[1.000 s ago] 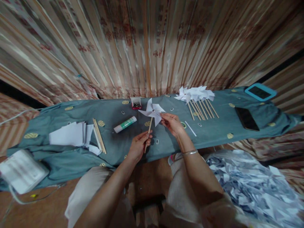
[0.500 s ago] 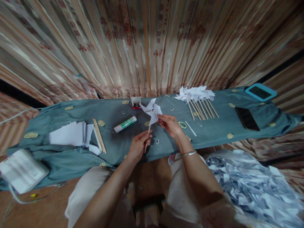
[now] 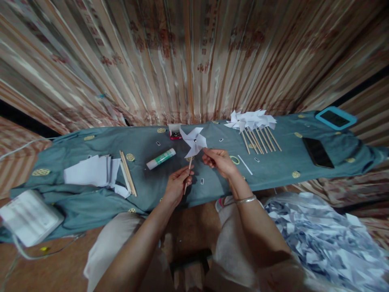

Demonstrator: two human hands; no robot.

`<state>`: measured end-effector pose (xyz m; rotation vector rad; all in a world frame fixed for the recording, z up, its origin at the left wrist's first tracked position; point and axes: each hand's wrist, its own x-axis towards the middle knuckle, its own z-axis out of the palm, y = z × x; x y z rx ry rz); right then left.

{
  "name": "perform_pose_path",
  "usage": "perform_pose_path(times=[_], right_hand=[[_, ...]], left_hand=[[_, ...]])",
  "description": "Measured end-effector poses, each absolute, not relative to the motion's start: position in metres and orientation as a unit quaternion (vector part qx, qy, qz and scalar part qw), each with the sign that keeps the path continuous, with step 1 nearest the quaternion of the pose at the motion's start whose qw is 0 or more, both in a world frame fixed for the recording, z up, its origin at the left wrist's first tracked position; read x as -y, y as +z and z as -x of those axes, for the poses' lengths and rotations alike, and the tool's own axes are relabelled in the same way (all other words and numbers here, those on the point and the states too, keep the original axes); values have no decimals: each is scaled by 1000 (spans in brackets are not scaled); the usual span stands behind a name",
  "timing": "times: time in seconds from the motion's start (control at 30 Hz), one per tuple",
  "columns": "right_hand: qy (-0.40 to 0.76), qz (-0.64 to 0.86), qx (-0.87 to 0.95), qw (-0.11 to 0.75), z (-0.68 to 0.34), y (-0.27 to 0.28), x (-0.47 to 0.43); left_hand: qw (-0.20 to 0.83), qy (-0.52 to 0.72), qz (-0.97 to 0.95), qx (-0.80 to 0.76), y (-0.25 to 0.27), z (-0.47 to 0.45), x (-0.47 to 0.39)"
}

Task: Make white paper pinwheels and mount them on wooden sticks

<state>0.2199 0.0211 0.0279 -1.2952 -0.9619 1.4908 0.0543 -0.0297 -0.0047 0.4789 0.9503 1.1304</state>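
Note:
A white paper pinwheel [image 3: 194,141] on a thin wooden stick [image 3: 189,165] is held up over the table, with a small dark pin at its centre. My left hand [image 3: 178,183] is closed around the stick below the blades. The fingers of my right hand [image 3: 219,161] are curled together, thumb and forefinger at the tip of the lower right blade. Behind the pinwheel is a small red box [image 3: 175,133] with its lid up and dark bits inside. A green and white glue stick [image 3: 161,158] lies left of my hands.
Several finished pinwheels [image 3: 253,120] lie in a row at the back right. Folded white papers [image 3: 86,170] and loose sticks [image 3: 129,174] are on the left. A tape roll [image 3: 234,159], a phone [image 3: 317,152] and a blue-framed device [image 3: 336,117] lie rightward. Paper pieces [image 3: 328,239] fill a bag below.
The pinwheel's blades have turned a little about the pin. Both hands stay in nearly the same place, the right one still at a blade's edge.

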Motion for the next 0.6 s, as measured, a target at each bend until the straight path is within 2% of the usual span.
perform_pose_path(times=[0.13, 0.3, 0.6], right_hand=[[584, 506, 383, 507, -240, 28, -24], [490, 542, 321, 602, -252, 19, -39], [551, 514, 320, 574, -241, 12, -50]], left_hand=[[715, 511, -211, -428, -3, -53, 29], [734, 484, -226, -420, -3, -55, 32], [739, 471, -236, -420, -7, -58, 35]])
